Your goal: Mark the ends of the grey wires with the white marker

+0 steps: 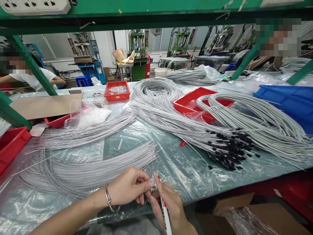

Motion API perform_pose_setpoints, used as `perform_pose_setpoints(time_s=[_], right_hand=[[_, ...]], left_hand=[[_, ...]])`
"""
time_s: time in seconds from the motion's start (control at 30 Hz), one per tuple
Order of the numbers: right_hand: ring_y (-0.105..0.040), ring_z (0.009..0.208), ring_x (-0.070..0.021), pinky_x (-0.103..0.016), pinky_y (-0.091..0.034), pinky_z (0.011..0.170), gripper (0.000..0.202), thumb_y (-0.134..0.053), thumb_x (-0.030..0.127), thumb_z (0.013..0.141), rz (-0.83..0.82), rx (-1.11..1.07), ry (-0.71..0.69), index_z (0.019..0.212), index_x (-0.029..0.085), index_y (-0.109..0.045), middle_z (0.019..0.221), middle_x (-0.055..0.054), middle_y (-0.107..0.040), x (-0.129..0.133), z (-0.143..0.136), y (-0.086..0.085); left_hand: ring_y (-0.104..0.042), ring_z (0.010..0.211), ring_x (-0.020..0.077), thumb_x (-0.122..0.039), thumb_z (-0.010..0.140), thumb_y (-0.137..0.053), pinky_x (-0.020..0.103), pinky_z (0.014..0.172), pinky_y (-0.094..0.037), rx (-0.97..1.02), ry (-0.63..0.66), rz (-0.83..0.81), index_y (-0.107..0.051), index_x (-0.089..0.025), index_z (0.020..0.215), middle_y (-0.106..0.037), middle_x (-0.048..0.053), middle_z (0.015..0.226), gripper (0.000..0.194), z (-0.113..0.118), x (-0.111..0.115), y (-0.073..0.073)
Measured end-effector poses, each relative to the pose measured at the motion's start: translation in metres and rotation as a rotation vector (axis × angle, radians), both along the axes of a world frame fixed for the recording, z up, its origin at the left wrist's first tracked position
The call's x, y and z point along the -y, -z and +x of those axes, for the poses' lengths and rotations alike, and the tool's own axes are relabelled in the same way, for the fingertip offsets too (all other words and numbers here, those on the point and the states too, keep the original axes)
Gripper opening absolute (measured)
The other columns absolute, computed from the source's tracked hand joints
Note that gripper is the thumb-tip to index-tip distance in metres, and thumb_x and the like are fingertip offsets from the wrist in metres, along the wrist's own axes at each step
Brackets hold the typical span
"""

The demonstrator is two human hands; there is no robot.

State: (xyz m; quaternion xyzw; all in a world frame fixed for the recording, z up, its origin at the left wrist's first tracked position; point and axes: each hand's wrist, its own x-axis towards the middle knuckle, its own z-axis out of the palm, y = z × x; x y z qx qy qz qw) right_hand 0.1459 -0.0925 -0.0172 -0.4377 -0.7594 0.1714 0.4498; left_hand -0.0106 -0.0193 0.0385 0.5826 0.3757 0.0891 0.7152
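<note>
Left hand (129, 187): fingers pinching small shiny piece (154, 186) near front edge of bench (176, 160). Right hand (174, 205): fingers curled round pen (166, 218), close by. Risks: tiny piece could slip from narrow pinch; pen could knock it loose in cramped space.

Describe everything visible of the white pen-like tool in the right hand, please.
The white pen-like tool is slim and straight, seemingly plastic, with a red marking on its barrel. It rests slanted in the right hand, which partly covers it. Its near end meets the picture's bottom edge; its far tip is unclear.
</note>
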Motion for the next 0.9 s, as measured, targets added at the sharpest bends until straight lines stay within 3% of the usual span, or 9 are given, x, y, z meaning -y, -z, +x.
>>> perform_pose_setpoints(time_s=[0.13, 0.3, 0.33, 0.4, 0.43, 0.5, 0.57, 0.73, 0.9], right_hand=[[-0.052, 0.061, -0.0150, -0.038, -0.046, 0.074, 0.068, -0.046, 0.007, 0.083, -0.033, -0.024, 0.008, 0.145, 0.011, -0.017, 0.066, -0.002, -0.054, 0.003, -0.004, 0.007], [-0.054, 0.064, -0.0145, -0.032, -0.045, 0.068, 0.060, -0.043, 0.011, 0.086, -0.013, -0.087, -0.041, 0.142, 0.013, -0.024, 0.069, -0.002, -0.059, -0.005, 0.011, 0.003], [-0.054, 0.063, -0.0136, -0.029, -0.044, 0.066, 0.051, -0.043, 0.012, 0.086, -0.051, -0.115, -0.019, 0.136, 0.015, -0.034, 0.069, -0.001, -0.059, -0.009, 0.016, 0.000], [-0.050, 0.055, -0.0108, -0.023, -0.040, 0.057, 0.020, -0.046, 0.020, 0.087, -0.211, -0.145, -0.021, 0.104, 0.015, -0.054, 0.060, 0.000, -0.055, -0.015, 0.024, -0.007], [-0.046, 0.049, -0.0092, -0.021, -0.036, 0.051, 0.013, -0.046, 0.025, 0.087, -0.323, -0.151, -0.061, 0.087, 0.015, -0.054, 0.055, 0.001, -0.051, -0.018, 0.027, -0.010], [-0.036, 0.041, -0.0068, -0.020, -0.027, 0.043, 0.028, -0.045, 0.034, 0.088, -0.533, -0.171, -0.175, 0.069, 0.015, -0.046, 0.046, 0.003, -0.041, -0.021, 0.031, -0.015], [-0.030, 0.039, -0.0054, -0.020, -0.022, 0.042, 0.033, -0.042, 0.036, 0.090, -0.623, -0.180, -0.251, 0.064, 0.014, -0.043, 0.043, 0.004, -0.035, -0.022, 0.031, -0.017], [-0.037, 0.050, -0.0059, -0.019, -0.027, 0.051, 0.029, -0.044, 0.023, 0.089, -0.450, -0.014, -0.226, 0.062, 0.013, -0.043, 0.052, 0.002, -0.041, -0.021, 0.029, -0.016], [-0.035, 0.048, -0.0052, -0.019, -0.027, 0.052, 0.029, -0.044, 0.021, 0.088, -0.386, -0.092, -0.261, 0.060, 0.013, -0.039, 0.050, 0.003, -0.035, -0.022, 0.032, -0.013]], left_hand=[[-0.052, 0.050, 0.0063, -0.045, 0.085, -0.050, 0.014, 0.046, -0.042, -0.007, 0.019, 0.015, -0.055, -0.005, 0.079, -0.059, 0.008, 0.070, 0.041, -0.001, 0.000, 0.003], [-0.052, 0.050, 0.0069, -0.040, 0.087, -0.047, 0.015, 0.048, -0.042, -0.010, 0.016, 0.049, -0.055, -0.006, 0.074, -0.057, 0.005, 0.063, 0.037, 0.001, 0.000, -0.002], [-0.053, 0.051, 0.0072, -0.039, 0.087, -0.047, 0.015, 0.048, -0.043, -0.015, 0.022, 0.057, -0.055, -0.007, 0.073, -0.057, 0.005, 0.064, 0.036, 0.001, 0.000, -0.004], [-0.054, 0.052, 0.0077, -0.036, 0.087, -0.046, 0.016, 0.050, -0.044, -0.032, 0.049, 0.066, -0.055, -0.007, 0.074, -0.060, 0.006, 0.068, 0.033, 0.003, 0.001, -0.009], [-0.054, 0.053, 0.0077, -0.035, 0.087, -0.046, 0.015, 0.049, -0.043, -0.042, 0.067, 0.069, -0.056, -0.008, 0.075, -0.060, 0.006, 0.069, 0.032, 0.003, 0.001, -0.011], [-0.054, 0.052, 0.0079, -0.033, 0.087, -0.046, 0.014, 0.048, -0.042, -0.075, 0.112, 0.082, -0.056, -0.008, 0.073, -0.059, 0.005, 0.066, 0.031, 0.005, 0.002, -0.015], [-0.055, 0.052, 0.0081, -0.031, 0.086, -0.046, 0.013, 0.048, -0.042, -0.095, 0.155, 0.096, -0.056, -0.008, 0.071, -0.058, 0.004, 0.063, 0.028, 0.006, 0.002, -0.017], [-0.056, 0.055, 0.0094, -0.032, 0.083, -0.049, 0.015, 0.051, -0.044, -0.077, 0.204, 0.066, -0.055, -0.009, 0.073, -0.060, 0.004, 0.069, 0.026, 0.007, 0.004, -0.010], [-0.060, 0.061, 0.0118, -0.037, 0.080, -0.054, 0.015, 0.052, -0.043, -0.096, 0.227, 0.061, -0.058, -0.011, 0.077, -0.061, 0.004, 0.072, 0.026, 0.008, 0.001, -0.011]])
